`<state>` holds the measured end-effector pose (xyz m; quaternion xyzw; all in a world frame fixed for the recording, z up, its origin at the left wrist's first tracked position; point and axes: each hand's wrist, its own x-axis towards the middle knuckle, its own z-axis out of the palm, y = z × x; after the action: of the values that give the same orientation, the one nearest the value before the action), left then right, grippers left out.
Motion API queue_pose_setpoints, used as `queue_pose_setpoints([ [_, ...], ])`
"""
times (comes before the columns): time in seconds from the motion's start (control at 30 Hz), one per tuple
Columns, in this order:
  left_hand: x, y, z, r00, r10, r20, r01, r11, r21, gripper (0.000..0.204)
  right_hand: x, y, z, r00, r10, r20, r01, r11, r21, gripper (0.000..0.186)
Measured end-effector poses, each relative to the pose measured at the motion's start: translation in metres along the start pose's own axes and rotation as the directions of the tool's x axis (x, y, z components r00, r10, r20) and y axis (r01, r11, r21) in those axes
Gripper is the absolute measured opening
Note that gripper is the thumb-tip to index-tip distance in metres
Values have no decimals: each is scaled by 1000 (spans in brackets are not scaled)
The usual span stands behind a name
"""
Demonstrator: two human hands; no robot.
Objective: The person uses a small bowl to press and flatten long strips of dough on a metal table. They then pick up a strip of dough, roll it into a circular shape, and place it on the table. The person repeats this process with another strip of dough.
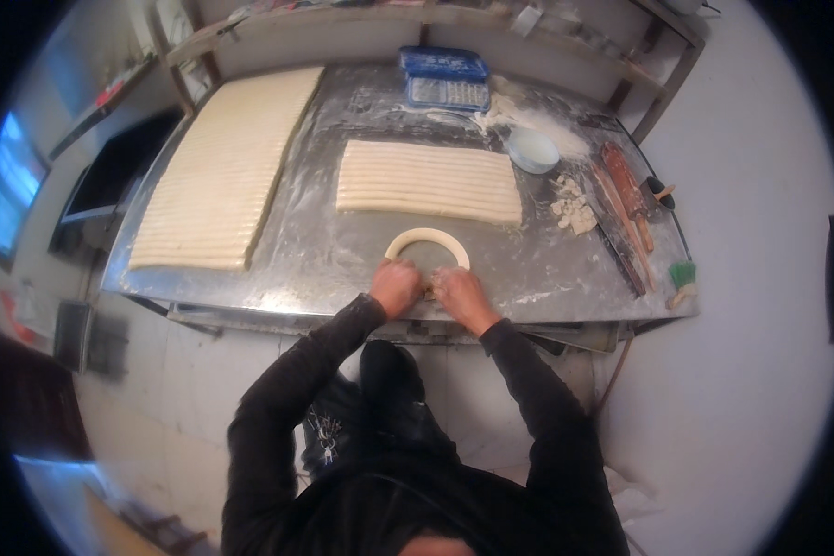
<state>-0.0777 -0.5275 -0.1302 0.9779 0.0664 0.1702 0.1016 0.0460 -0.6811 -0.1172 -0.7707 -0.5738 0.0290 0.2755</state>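
Note:
A pale rope of dough (428,233) arches on the metal table, its two ends running down to my hands near the front edge. My left hand (398,287) is closed on the left end. Around the right end my right hand (459,295) is closed too. Both hands are close together, and the tips of the dough are hidden by the fingers. Just beyond the arch lies a block of dough strips (428,181) set side by side. A longer bed of dough strips (227,171) covers the table's left part.
On the table's right are a white bowl (533,150), dough scraps (574,208), a rolling pin (625,185), a long dark blade (619,261) and a green-bristled brush (682,276). A blue case (445,79) stands at the back amid loose flour (537,111). A shelf (426,13) runs behind.

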Motion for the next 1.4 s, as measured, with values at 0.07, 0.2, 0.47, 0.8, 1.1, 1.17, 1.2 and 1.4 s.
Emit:
queue_pose_setpoints([
  [0.07,5,0,-1,999,34,16,-35,999,23,12,-1,5,8,998,-22,-52,23,999,31,15],
  [0.2,-2,1,1,990,94,-107,-92,995,26,12,0,4,15,988,-76,-132,87,993,78,17],
  [0.47,-11,12,3,956,50,-288,-87,990,-115,11,3,9,18,986,-121,-116,141,973,184,17],
  [0.8,-5,14,-4,985,68,-159,-96,979,-177,12,-7,3,-8,995,-88,-49,86,995,-41,21],
  [1.1,-3,17,4,986,53,-155,-94,958,-270,12,-10,8,-4,998,-23,-57,24,999,28,19],
  [1.17,-3,19,7,981,29,-190,-74,968,-238,12,-9,10,-4,993,-77,-90,81,995,52,19],
  [1.2,-3,19,9,978,18,-209,-65,973,-223,13,-9,11,-5,989,-113,-99,119,991,56,19],
  [1.4,-17,20,3,937,-40,-347,-53,966,-253,15,-5,-8,-12,998,-21,-62,29,990,135,25],
])
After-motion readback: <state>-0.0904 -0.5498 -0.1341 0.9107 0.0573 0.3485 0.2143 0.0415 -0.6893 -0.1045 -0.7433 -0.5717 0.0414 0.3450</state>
